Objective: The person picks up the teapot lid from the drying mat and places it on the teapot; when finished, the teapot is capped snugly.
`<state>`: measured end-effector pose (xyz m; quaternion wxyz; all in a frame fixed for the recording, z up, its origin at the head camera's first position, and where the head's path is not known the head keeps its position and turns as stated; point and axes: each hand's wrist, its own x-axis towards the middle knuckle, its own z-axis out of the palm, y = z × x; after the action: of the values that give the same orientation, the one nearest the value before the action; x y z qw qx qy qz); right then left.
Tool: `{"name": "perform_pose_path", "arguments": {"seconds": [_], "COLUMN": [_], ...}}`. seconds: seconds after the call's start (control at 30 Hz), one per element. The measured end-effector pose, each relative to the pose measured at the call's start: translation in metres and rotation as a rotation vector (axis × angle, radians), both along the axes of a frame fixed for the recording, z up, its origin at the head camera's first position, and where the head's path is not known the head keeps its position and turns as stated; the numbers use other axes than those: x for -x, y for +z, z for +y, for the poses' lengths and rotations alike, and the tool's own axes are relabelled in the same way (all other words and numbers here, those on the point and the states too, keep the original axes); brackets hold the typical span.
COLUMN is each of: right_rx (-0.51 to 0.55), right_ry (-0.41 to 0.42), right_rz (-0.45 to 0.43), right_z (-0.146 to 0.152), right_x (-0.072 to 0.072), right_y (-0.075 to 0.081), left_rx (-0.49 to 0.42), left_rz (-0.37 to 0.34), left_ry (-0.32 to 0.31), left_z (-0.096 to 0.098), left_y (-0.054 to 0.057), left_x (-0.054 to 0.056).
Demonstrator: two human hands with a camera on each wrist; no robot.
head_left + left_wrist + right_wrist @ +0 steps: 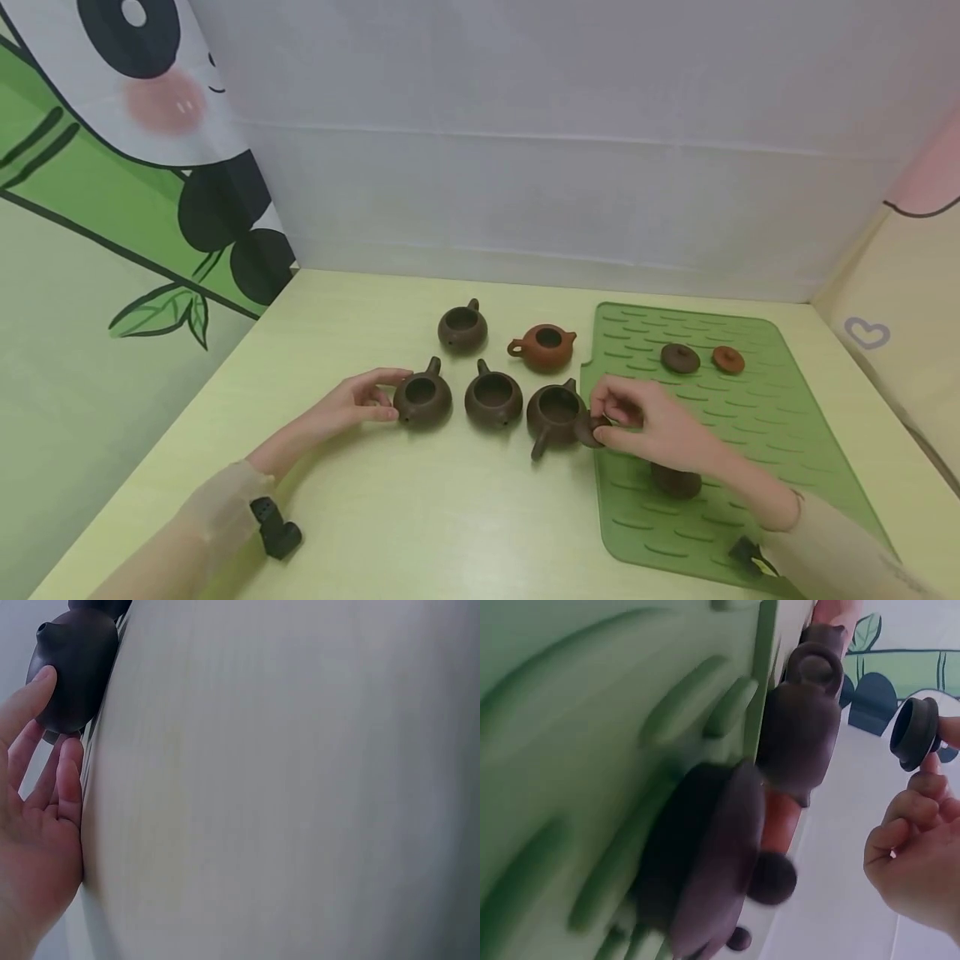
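My left hand (356, 402) holds the side of a dark brown clay teapot (429, 412), lidless, spout facing me. In the left wrist view, the thumb presses this teapot (79, 675) while the other fingers lie around its far side. My right hand (660, 423) pinches a small dark teapot lid (587, 430) between thumb and fingers. That lid (916, 731) is tilted, beside the right-hand dark teapot (555, 429). Another dark teapot (493, 417) stands between these two. Below my right hand, a dark lid (678, 483) lies partly hidden.
Behind the front row stand a dark teapot (462, 335) and a reddish-brown teapot (551, 354), both uncovered. A green ridged mat (750, 433) covers the table's right side. On it lie a dark lid (680, 358) and a reddish lid (728, 359). A white cloth (555, 200) hangs behind.
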<state>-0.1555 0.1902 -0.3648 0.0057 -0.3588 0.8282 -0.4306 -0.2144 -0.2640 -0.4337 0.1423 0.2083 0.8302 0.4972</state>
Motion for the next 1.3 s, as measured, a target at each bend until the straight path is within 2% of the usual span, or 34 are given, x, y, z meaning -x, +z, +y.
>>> {"name": "perform_pose_path", "arguments": {"seconds": [0.23,0.47,0.73,1.07,1.3], "right_rx": [-0.019,-0.056,-0.059,-0.037,-0.027], "right_ry": [-0.032,-0.004,0.042,0.041,0.032], "right_rz": [0.016,0.041,0.065,0.077,0.036], "right_z": [-0.030,-0.056,-0.086,-0.126,-0.153], "right_x": [0.003,0.010,0.025,0.042,0.051], "right_y": [0.007,0.016,0.025,0.023,0.018], "left_rx": [-0.006,-0.010,-0.015,-0.010,0.000], "left_rz": [-0.002,0.002,-0.004,0.008,0.015], "left_ry": [0.008,0.008,0.015,0.015,0.003], "left_z": [0.000,0.001,0.001,0.001,0.000], "left_y": [0.002,0.000,-0.001,0.001,0.001], "left_x": [-0.001,-0.001,0.000,-0.002,-0.002]}}
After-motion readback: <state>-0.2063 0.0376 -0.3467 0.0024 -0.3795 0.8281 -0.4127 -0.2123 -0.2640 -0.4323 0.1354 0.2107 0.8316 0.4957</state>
